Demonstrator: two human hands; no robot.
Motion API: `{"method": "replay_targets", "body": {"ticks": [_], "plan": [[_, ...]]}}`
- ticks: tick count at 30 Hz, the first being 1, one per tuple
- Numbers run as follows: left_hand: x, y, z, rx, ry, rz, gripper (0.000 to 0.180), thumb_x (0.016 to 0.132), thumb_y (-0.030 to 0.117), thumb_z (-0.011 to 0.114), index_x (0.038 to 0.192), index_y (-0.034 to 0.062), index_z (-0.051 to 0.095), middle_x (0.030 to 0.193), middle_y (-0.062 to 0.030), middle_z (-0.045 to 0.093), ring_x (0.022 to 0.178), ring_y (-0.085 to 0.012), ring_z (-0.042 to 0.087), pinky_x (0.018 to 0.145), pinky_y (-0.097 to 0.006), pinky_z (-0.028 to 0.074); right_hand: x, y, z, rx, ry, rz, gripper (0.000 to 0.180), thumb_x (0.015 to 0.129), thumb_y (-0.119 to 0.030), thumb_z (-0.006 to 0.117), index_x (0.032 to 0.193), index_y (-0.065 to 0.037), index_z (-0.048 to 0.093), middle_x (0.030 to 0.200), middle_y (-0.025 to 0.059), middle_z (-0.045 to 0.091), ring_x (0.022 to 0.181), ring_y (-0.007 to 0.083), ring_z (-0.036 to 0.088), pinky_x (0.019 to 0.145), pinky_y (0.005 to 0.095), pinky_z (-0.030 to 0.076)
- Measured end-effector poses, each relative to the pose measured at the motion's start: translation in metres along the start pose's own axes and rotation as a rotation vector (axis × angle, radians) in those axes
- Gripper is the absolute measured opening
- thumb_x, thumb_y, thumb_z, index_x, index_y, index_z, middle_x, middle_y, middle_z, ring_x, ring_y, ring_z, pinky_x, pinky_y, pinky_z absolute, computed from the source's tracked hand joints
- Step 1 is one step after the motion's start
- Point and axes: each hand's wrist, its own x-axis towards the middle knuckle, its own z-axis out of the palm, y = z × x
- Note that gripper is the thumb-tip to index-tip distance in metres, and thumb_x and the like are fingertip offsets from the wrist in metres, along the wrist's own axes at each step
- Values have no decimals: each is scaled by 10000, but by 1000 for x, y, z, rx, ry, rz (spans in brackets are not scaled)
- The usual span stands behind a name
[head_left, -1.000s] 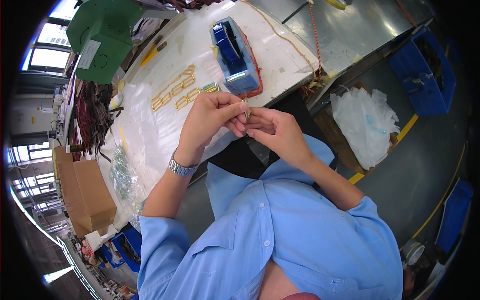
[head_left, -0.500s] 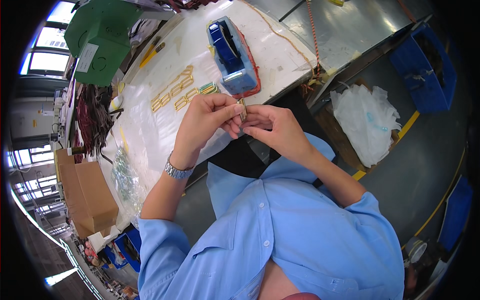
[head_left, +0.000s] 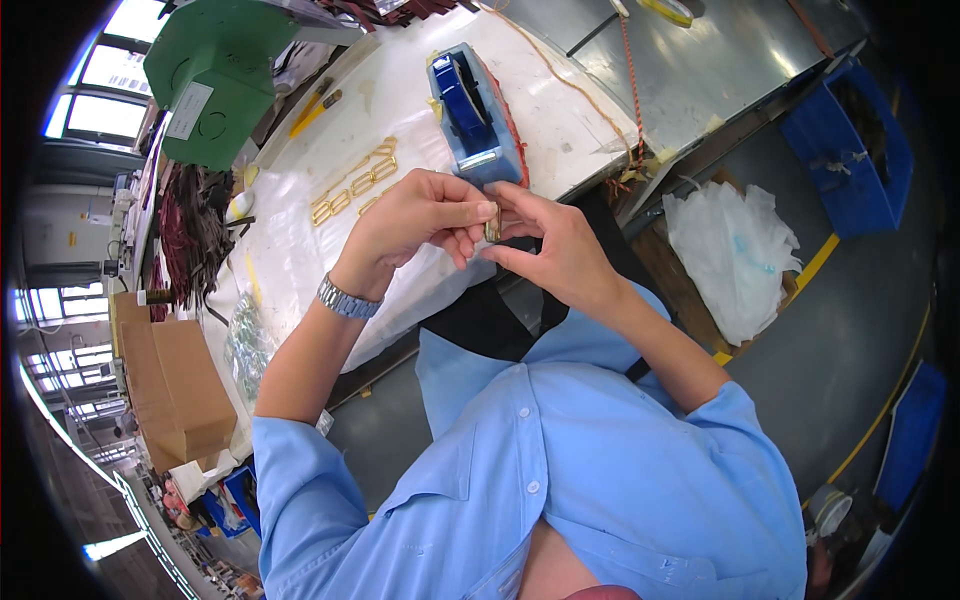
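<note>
Both hands meet at the table's near edge. Left hand (head_left: 420, 215) curled, fingertips pinched on a small gold metal buckle (head_left: 492, 230). Right hand (head_left: 555, 250) closes on the same buckle from the other side, thumb and forefinger narrow on it. The buckle stands upright between the two sets of fingertips, above the table edge; its detail is too small to read. Metal-link watch (head_left: 343, 298) on the left wrist. Light blue shirt sleeves (head_left: 300, 470) rolled to the elbow.

Just beyond the hands: a blue tape dispenser (head_left: 475, 115) on the white-covered table (head_left: 300, 250), its near end almost touching the fingers. A red-brown strip runs along the dispenser's right side; what it is, cannot tell. Left of the dispenser, a loose row of gold rectangular buckles (head_left: 355, 185) lies on the white cover, apart from the hands.

Further out on the table: a green metal housing (head_left: 215, 75) at the far left corner; a yellow-handled tool (head_left: 312, 108) beside it. A dark bundle of straps (head_left: 185, 235) hangs at the left edge. An orange cord (head_left: 560, 75) crosses the table toward the right corner.

Lower left: a clear bag of small parts (head_left: 245, 345), then a cardboard box (head_left: 175, 385). Right, on the floor: crumpled white plastic sheeting (head_left: 735, 250), a blue bin (head_left: 850, 140).
</note>
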Motion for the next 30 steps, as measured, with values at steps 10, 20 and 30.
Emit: {"method": "replay_targets", "body": {"ticks": [10,20,30], "plan": [[4,0,-2,-65,-63,6,264,1019,215,770,859,11,722,731,-25,691,592,-108,679,525,-245,570,7,-7,-3,49,-44,92,568,908,-18,833,1405,123,598,1175,160,788,1069,174,770,974,314,610],[-13,-16,31,-45,314,226,247,1021,221,771,933,-8,738,729,-22,677,597,-87,650,536,-245,547,9,-13,1,-72,12,72,525,904,-20,837,1367,120,634,1124,161,810,1028,171,787,930,300,620],[-30,-62,81,212,749,676,141,1057,46,663,1143,-49,723,945,-59,753,769,-97,711,682,-239,580,11,-19,1,-142,45,90,452,912,-71,835,1290,105,660,1086,175,806,989,190,798,869,302,627]]}}
